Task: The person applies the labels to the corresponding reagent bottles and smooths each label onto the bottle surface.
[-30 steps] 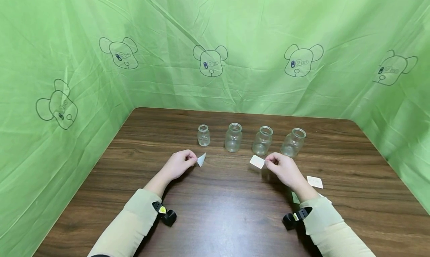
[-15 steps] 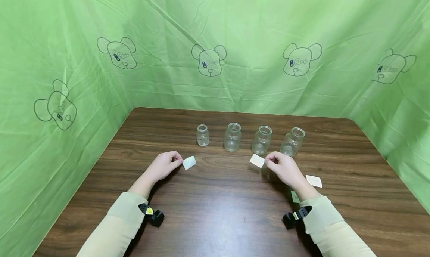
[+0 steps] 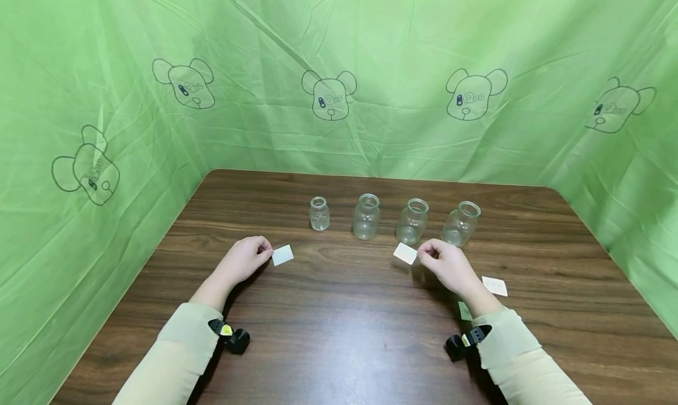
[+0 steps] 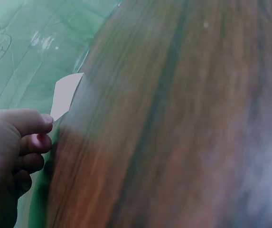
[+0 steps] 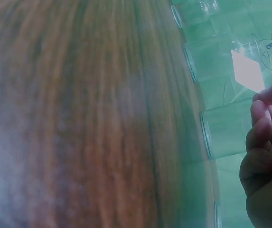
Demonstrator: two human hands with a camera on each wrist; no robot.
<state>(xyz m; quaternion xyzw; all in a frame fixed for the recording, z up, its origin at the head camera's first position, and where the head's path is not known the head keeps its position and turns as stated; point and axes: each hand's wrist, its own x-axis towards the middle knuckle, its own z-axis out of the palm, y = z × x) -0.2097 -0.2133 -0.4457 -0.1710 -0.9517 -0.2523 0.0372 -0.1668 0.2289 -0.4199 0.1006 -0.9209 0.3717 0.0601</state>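
Observation:
By one corner, my left hand [image 3: 245,258] pinches a small white slip of paper [image 3: 283,255] between thumb and forefinger, over the left of the table. In the left wrist view this slip [image 4: 66,96] looks slightly bent, its face blank. My right hand [image 3: 447,268] pinches a second white paper slip [image 3: 405,254] by its edge, in front of the larger glass jars. The right wrist view has that slip [image 5: 247,71] sticking out past the fingertips. A small glass jar [image 3: 319,215] and three larger ones, among them the rightmost jar [image 3: 461,223], stand in a row behind.
A white slip with faint marks [image 3: 495,286] lies on the brown wooden table [image 3: 339,311] to the right of my right forearm. A green slip [image 3: 464,311] shows partly beneath that wrist. Green cloth [image 3: 328,140] hangs behind the table and at its sides.
My left hand has moved left with its slip, away from the small jar, and the slip has turned from nearly edge-on to face up. The right hand has stayed in place.

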